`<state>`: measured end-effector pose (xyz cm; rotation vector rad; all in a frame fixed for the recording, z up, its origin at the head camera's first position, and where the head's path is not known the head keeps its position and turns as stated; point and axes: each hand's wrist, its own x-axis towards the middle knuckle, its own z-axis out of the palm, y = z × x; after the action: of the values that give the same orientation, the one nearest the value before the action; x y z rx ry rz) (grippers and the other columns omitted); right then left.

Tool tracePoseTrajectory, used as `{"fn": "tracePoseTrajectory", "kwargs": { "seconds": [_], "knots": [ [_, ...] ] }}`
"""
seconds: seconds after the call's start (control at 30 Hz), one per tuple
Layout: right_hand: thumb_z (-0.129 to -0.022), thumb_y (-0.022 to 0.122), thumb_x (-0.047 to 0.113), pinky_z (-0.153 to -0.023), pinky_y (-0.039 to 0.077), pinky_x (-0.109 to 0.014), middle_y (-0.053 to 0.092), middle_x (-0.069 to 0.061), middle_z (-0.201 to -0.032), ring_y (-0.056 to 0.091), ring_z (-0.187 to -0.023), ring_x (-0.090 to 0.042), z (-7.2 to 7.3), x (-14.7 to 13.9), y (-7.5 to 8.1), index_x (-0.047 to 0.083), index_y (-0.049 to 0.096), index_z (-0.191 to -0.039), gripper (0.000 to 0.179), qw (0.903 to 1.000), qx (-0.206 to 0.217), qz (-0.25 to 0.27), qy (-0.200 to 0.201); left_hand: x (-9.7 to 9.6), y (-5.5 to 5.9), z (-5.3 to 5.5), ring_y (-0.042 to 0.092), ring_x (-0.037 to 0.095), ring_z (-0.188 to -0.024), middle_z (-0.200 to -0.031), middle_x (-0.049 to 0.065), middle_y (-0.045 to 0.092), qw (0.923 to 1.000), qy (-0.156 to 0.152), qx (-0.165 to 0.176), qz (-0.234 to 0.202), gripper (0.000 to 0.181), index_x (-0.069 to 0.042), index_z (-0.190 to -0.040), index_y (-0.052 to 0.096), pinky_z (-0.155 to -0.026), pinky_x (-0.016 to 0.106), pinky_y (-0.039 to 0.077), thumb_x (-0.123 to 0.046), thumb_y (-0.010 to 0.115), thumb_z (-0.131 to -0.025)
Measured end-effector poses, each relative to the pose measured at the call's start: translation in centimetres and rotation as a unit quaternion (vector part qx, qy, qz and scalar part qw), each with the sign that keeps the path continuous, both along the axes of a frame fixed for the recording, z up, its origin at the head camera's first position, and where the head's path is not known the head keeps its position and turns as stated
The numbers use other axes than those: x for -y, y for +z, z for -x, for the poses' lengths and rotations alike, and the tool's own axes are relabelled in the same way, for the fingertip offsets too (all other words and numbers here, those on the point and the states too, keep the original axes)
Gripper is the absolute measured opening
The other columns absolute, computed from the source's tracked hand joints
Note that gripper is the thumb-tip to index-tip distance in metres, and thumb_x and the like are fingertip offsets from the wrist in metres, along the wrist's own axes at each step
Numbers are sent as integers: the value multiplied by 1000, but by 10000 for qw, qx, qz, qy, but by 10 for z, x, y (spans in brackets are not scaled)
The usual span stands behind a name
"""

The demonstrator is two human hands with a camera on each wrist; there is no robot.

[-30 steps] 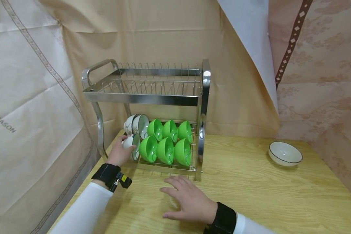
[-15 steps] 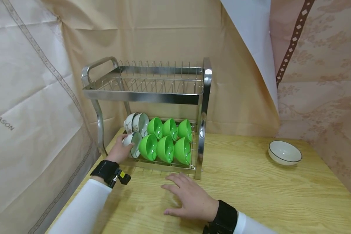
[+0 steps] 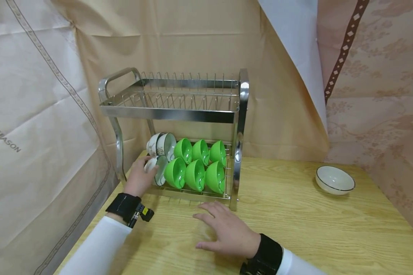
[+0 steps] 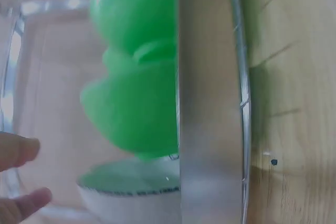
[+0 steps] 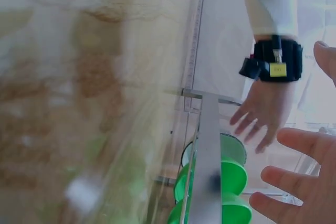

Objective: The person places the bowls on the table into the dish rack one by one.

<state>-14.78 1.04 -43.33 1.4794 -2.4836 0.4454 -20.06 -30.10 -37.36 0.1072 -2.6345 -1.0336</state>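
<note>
In the head view, a white bowl with a dark rim [image 3: 161, 172] stands on its side at the front left of the rack's lower tier. My left hand [image 3: 139, 177] is at its left side, fingers spread and extended. The left wrist view shows the left fingertips [image 4: 37, 198] apart from that bowl [image 4: 131, 198]. Beside the bowl lean several green bowls [image 3: 194, 175] in two rows. My right hand [image 3: 227, 231] hovers over the table in front of the rack, fingers spread, holding nothing.
The two-tier metal dish rack [image 3: 168, 114] has upright wires on its top tier. Behind the front bowl lean two more white patterned bowls [image 3: 166, 145]. A white dark-rimmed bowl [image 3: 335, 180] sits upright on the wooden table [image 3: 282, 214] at right. Cloth hangs behind and beside.
The front white bowl has leaned slightly right towards the green bowls, and the left fingers have loosened from it. The right hand has drifted a little right.
</note>
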Motion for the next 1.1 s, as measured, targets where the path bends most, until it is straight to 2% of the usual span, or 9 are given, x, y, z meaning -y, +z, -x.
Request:
{"fn": "tracePoseTrajectory", "kwargs": {
  "seconds": [0.1,0.2,0.27,0.4,0.53,0.7,0.83,0.93,1.1],
  "knots": [
    [-84,55,69,-111,25,-54,35,-4,-150,25,-135,-18,0,-5,3,22,46,-141,74,10000,25,17,-67,-18,-3,-13,33,41,-127,-143,28,36,9962,-199,-534,660,55,3,-140,42,-101,62,35,-26,58,-97],
    [-84,56,68,-110,27,-56,37,-6,-149,25,-135,-20,-1,-15,6,22,47,-141,74,9999,42,70,-149,-43,-5,-30,34,40,-128,-145,26,35,9853,-551,-926,1329,58,-2,-139,46,-100,62,37,-33,64,-93],
    [-83,58,67,-109,28,-57,39,-7,-148,27,-134,-21,-2,-24,8,20,49,-140,74,9997,33,146,-207,-60,-5,-41,32,38,-129,-146,24,35,9738,-860,-1141,1770,62,-6,-139,47,-100,62,37,-39,66,-90],
    [-83,63,62,-108,29,-56,41,-9,-146,28,-134,-21,-4,-50,10,19,50,-138,71,9989,-52,234,-406,-91,-6,-59,27,36,-133,-149,19,33,9433,-1448,-1484,2591,71,-15,-141,48,-103,61,34,-56,64,-85],
    [-83,62,63,-110,26,-54,41,-5,-146,25,-135,-20,-4,-85,11,19,51,-138,71,9958,-146,255,-868,-118,-13,-71,24,33,-135,-151,14,32,9224,-1871,-1584,2985,78,-22,-142,47,-107,58,31,-69,57,-82],
    [-84,59,66,-112,22,-53,40,-7,-146,25,-135,-22,-4,-128,11,18,52,-137,72,9874,-221,209,-1553,-147,-20,-75,19,30,-137,-152,10,32,9091,-2225,-1639,3119,81,-25,-142,48,-107,55,33,-75,54,-80],
    [-84,57,68,-112,21,-54,41,-9,-145,26,-134,-24,-5,-148,11,18,51,-138,73,9833,-210,154,-1803,-162,-24,-72,20,31,-136,-151,12,34,9014,-2447,-1805,3084,81,-24,-142,48,-106,56,34,-74,56,-79],
    [-84,59,66,-111,22,-54,41,-8,-146,26,-135,-24,-7,-153,12,18,52,-137,72,9836,-256,200,-1773,-170,-26,-70,21,32,-136,-150,12,35,8999,-2530,-1843,3038,79,-24,-142,48,-106,58,32,-74,55,-80],
    [-84,58,66,-111,24,-53,42,-7,-145,26,-135,-22,-7,-158,14,18,52,-137,71,9845,-327,241,-1704,-179,-31,-71,20,30,-137,-151,9,33,9043,-2533,-1733,2966,78,-27,-144,45,-107,57,32,-74,53,-81]
  ]
}}
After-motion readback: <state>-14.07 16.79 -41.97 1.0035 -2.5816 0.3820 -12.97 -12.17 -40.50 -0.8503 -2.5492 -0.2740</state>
